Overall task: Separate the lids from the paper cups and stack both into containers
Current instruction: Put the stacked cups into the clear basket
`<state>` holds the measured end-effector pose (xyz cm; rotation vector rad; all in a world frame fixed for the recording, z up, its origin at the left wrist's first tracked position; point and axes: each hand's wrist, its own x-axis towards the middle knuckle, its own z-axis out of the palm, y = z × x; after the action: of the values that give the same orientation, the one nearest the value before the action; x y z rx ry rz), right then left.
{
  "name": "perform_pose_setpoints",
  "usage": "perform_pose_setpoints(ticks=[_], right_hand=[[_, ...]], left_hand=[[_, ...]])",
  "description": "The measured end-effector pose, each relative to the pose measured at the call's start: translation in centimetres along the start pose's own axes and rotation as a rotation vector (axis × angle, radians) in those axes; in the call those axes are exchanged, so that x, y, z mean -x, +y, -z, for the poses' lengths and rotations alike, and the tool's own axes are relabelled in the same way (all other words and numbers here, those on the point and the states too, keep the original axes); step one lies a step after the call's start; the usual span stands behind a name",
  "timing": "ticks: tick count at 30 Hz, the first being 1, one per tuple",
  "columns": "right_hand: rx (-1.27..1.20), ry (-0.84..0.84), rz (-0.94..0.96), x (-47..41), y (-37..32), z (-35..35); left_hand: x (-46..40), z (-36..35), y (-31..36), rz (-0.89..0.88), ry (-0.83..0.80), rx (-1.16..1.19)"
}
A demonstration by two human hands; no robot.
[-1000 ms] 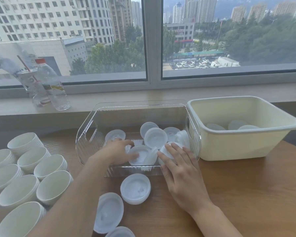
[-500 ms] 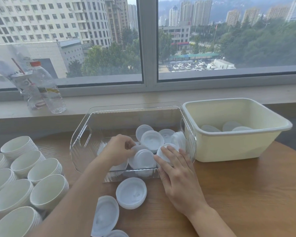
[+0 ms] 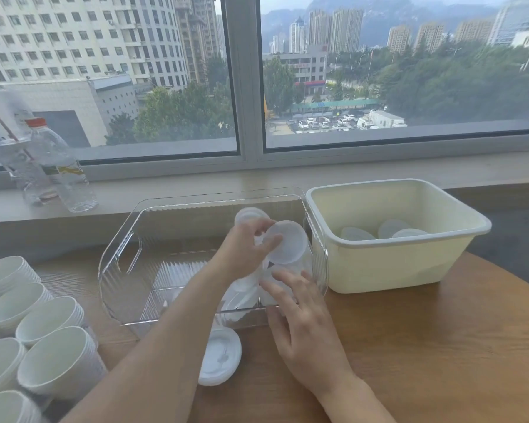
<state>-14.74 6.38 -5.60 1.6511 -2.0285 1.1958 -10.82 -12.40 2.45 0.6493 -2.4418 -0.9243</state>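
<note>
Inside the clear plastic bin point(image 3: 119, 261), my left hand point(image 3: 245, 248) grips a bunch of white lids point(image 3: 286, 242) and holds them lifted near the bin's right wall. My right hand point(image 3: 300, 319) lies with spread, straight fingers on more lids point(image 3: 245, 296) at the bin's front right corner. A stack of white lids point(image 3: 219, 358) sits on the table in front of the bin, partly behind my left arm. Stacks of white paper cups point(image 3: 49, 358) lie on their sides at the left.
A cream tub point(image 3: 409, 261) with a few lids point(image 3: 391, 228) inside stands right of the clear bin. A water bottle point(image 3: 61, 169) and a clear cup with a straw point(image 3: 19, 169) stand on the windowsill. The wooden table point(image 3: 440, 346) extends right.
My left hand gathered lids from the bin floor and raised them toward the right wall. The bin's left side is now bare. My right hand stayed at the front right corner.
</note>
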Motion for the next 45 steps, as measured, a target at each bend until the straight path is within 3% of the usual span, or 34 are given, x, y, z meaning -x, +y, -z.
perform_pose_setpoints(ticks=[5, 11, 15, 18, 23, 27, 34, 39, 45], right_hand=[[-0.010, 0.000, -0.005, 0.0, -0.1, -0.2], [-0.009, -0.019, -0.012, 0.0, -0.2, -0.2], [0.018, -0.024, -0.001, -0.1, -0.2, -0.3], [0.044, -0.046, 0.010, -0.1, -0.1, -0.3], [0.104, -0.068, 0.021, -0.2, -0.2, -0.2], [0.100, -0.104, 0.028, -0.5, -1.0, 0.3], [-0.085, -0.254, 0.066, -1.3, -8.0, -0.7], [-0.218, -0.388, 0.120, -2.5, -14.3, -3.7], [-0.200, -0.540, 0.052, -3.1, -18.8, -7.6]], left_hand=[[1.1, 0.4, -0.8, 0.015, -0.115, 0.020], [3.0, 3.2, -3.4, 0.057, 0.045, -0.001], [5.1, 4.2, -5.6, 0.169, -0.107, -0.193], [6.6, 4.0, -5.6, 0.222, -0.251, -0.179], [8.3, 3.7, -3.7, 0.226, -0.233, -0.128], [10.5, 5.5, -1.8, 0.135, -0.045, -0.319], [20.3, 10.1, 0.1, -0.033, 0.309, -0.371], [27.4, 11.6, -1.3, -0.026, 0.552, -0.486], [32.8, 12.0, -4.7, 0.177, 0.712, -0.516]])
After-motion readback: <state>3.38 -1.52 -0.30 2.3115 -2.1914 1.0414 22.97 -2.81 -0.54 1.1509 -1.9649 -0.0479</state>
